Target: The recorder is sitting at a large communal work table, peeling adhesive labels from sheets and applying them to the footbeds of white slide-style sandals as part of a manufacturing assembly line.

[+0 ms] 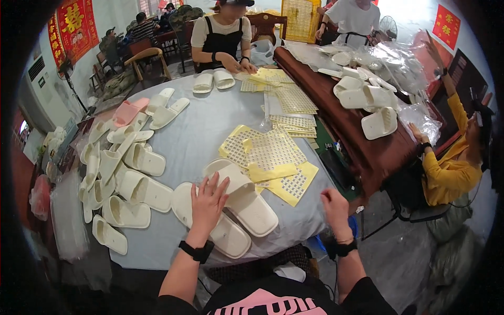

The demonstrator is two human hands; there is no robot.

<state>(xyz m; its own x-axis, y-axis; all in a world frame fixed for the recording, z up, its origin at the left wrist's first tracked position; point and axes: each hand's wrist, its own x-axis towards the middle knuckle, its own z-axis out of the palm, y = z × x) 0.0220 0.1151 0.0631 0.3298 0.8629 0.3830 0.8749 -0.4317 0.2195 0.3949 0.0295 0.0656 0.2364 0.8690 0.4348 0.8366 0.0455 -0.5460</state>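
Note:
My left hand (208, 202) lies with its fingers spread over a pair of cream slide slippers in front of me. Its palm covers part of the left slipper (229, 237), and the fingertips reach the strap of the right slipper (256, 211). Off to the right, near the table's edge, my right hand (336, 209) has its fingers curled together; whatever may be pinched in them is too small or hidden to make out. Just beyond the slippers lie yellow-edged sheets of small stickers (273, 152), overlapping one another.
Many loose cream slippers (139, 186) are heaped at the left, with one pink slipper (128, 112) among them. Another pair (213, 80) stands across the table by a person handling sheets. On the brown-covered table (336, 118) at right are more slippers and clear plastic bags (404, 68); a person in yellow sits there.

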